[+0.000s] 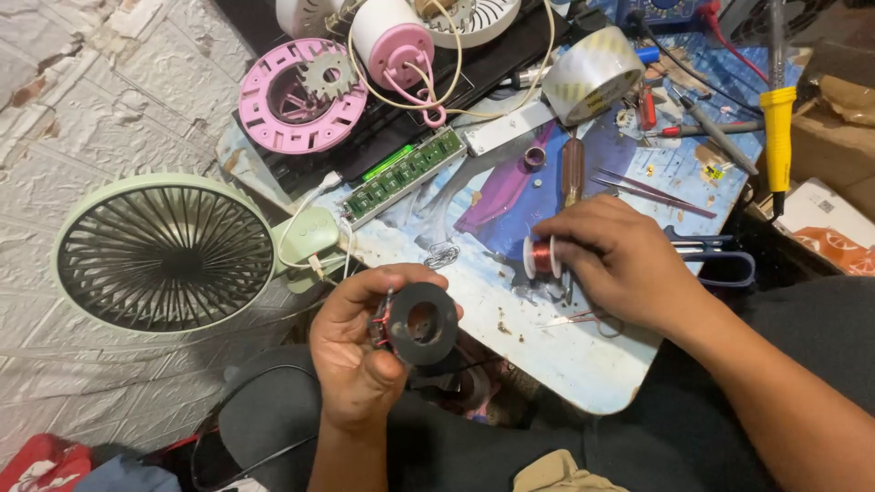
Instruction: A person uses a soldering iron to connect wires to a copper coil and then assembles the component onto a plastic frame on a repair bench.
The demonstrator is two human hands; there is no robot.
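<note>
Black ring-shaped motor part held upright over lap; small copper wire spool on its side on board.

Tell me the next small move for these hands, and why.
Probably draw wire off the copper wire spool toward the black ring. The right hand grips the spool on the work board, while the left hand holds the ring up, with reddish windings showing at its edge.

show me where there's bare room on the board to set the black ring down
The near corner of the board, below the right hand, is bare. A smaller patch lies between the circuit strip and the copper spool. The far end is crowded by the tape roll, tweezers and screwdriver.
</note>
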